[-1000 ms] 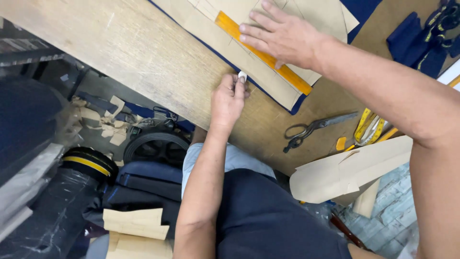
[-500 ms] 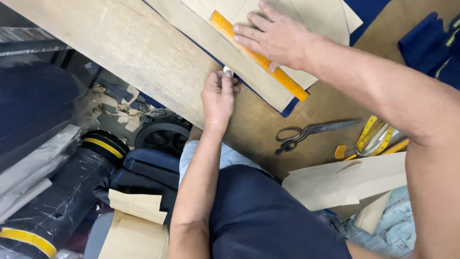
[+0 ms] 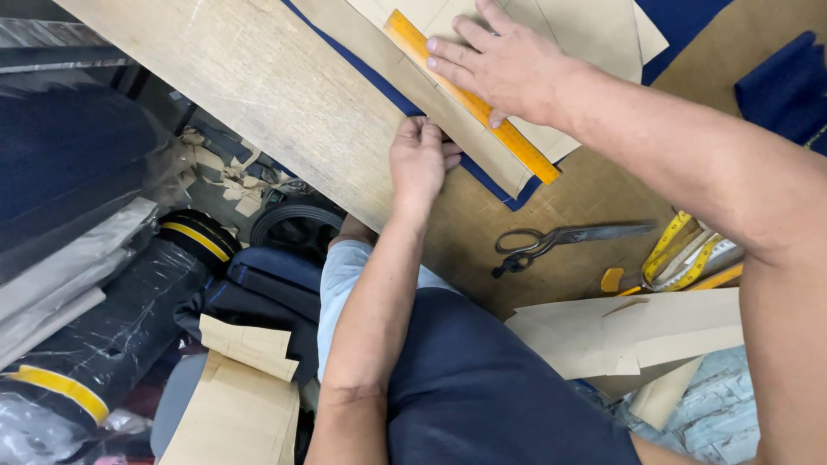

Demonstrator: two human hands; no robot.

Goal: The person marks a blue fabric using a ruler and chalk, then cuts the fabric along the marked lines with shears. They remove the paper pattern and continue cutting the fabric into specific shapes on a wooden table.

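Note:
My right hand (image 3: 500, 65) lies flat, fingers spread, pressing an orange-yellow ruler (image 3: 521, 148) onto a tan paper pattern (image 3: 594, 34). The pattern rests on dark blue fabric (image 3: 484, 178) spread over the wooden table (image 3: 258, 86). My left hand (image 3: 422, 159) is at the near edge of the pattern, just below the ruler. Its fingers are pinched shut at the paper's edge. The small white chalk it holds is hidden behind the fingers.
Black-handled scissors (image 3: 560, 238) lie on the table to the right, next to a coiled yellow tape measure (image 3: 685, 254). Cut paper pieces (image 3: 637, 331) overlap the table's near edge. Wrapped fabric rolls (image 3: 103, 327) and more paper (image 3: 241, 396) lie on the floor at left.
My left hand slid along the pattern edge toward the ruler, and the white chalk at its fingertips is no longer visible. My right hand stayed pressed on the ruler.

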